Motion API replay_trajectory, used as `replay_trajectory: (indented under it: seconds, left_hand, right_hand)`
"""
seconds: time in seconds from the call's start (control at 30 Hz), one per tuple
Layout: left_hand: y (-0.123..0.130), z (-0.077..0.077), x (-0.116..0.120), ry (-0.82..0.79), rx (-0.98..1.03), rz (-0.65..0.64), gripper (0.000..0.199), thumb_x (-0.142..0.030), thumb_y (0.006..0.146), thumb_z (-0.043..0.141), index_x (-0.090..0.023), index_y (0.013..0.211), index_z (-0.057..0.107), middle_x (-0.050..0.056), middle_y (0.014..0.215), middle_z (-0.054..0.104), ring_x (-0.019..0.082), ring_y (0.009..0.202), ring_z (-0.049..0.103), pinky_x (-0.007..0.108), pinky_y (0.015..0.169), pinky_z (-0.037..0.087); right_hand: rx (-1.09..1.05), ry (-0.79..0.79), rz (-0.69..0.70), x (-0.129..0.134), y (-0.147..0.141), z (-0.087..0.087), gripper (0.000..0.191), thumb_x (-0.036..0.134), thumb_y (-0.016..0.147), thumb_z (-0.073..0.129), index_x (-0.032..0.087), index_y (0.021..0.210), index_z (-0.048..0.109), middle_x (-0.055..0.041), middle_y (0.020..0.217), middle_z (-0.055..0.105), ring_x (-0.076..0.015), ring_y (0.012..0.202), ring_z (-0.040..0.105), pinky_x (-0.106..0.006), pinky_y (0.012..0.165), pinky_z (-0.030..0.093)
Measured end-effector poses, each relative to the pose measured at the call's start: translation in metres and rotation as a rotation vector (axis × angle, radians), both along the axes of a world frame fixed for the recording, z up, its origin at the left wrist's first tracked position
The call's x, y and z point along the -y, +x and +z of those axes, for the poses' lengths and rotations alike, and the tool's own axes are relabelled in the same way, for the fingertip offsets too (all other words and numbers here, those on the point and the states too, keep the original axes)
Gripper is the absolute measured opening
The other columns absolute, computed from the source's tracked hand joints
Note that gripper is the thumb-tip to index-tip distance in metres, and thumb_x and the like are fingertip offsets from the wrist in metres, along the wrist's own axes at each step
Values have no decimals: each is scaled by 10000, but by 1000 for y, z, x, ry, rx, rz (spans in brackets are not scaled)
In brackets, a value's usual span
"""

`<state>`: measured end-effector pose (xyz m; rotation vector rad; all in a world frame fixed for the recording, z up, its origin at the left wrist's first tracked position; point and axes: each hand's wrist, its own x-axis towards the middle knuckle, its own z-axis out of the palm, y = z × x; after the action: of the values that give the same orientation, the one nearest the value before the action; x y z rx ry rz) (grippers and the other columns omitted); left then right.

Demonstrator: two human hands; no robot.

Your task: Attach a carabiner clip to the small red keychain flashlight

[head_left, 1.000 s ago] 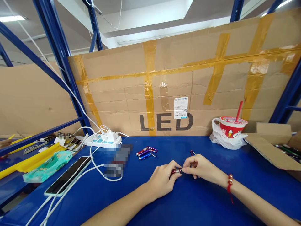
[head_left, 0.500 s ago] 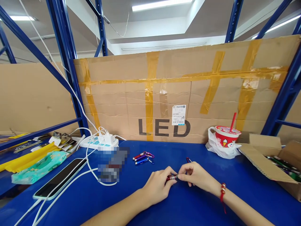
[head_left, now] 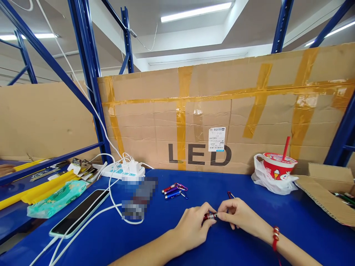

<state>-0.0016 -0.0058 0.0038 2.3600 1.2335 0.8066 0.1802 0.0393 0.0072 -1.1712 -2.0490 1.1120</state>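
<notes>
My left hand (head_left: 195, 223) is closed around a small red metal keychain flashlight (head_left: 210, 216), held level just above the blue table. Meeting it from the other side, my right hand (head_left: 235, 213) pinches thumb and forefinger at the flashlight's right end; what lies between those fingertips is hidden. A thin, dark red pen-like piece (head_left: 230, 194) sticks out behind the right hand, and I cannot tell whether the hand holds it. Farther back lie several similar flashlights, among them a blue flashlight (head_left: 172, 195) and a red flashlight (head_left: 169, 188), with carabiner clips.
On the left are a phone (head_left: 80, 212), white cables, a power strip (head_left: 119, 171) and a green packet (head_left: 57, 199). At the right stand a red cup (head_left: 279, 168) in a plastic bag and an open carton (head_left: 318, 192). A tall cardboard sheet (head_left: 155, 125) closes off the back.
The whole view has shifted, so everything sits slightly farther right and lower. Both hands keep nearly the same grip on the flashlight.
</notes>
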Motion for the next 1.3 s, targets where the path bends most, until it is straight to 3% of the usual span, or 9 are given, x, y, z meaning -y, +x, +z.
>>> replay_trajectory:
  seconds: [0.6, 0.93, 1.13, 1.3]
  left_hand:
    - [-1, -3, -3, -27, 42, -16, 148, -179, 813, 436, -234, 927, 512, -17, 799, 635, 125, 676, 573, 202, 615, 408]
    - [-1, -3, -4, -43, 47, -33, 138, -166, 822, 418, -236, 906, 502, -19, 789, 623, 126, 690, 563, 205, 624, 392]
    - [0, -4, -4, -51, 50, -33, 137, -171, 829, 413, -232, 904, 511, -17, 777, 620, 120, 677, 559, 201, 620, 392]
    - [1, -2, -3, -79, 28, -5, 135, -203, 840, 401, -229, 920, 507, -16, 725, 609, 123, 636, 551, 205, 588, 390]
  right_hand:
    - [-120, -107, -31, 5, -7, 6, 260, 391, 577, 669, 141, 552, 604, 46, 443, 508, -35, 330, 408, -146, 331, 273]
    - [-122, -83, -30, 4, -6, 4, 297, 434, 576, 671, 141, 571, 628, 30, 466, 547, -41, 332, 440, -143, 326, 260]
    - [-108, -60, -17, 4, -6, 2, 239, 376, 615, 656, 140, 590, 637, 37, 456, 532, -41, 340, 444, -137, 329, 259]
    - [-84, 30, -94, 4, -6, 1, 224, 371, 622, 655, 149, 590, 651, 22, 479, 574, -52, 340, 450, -156, 339, 287]
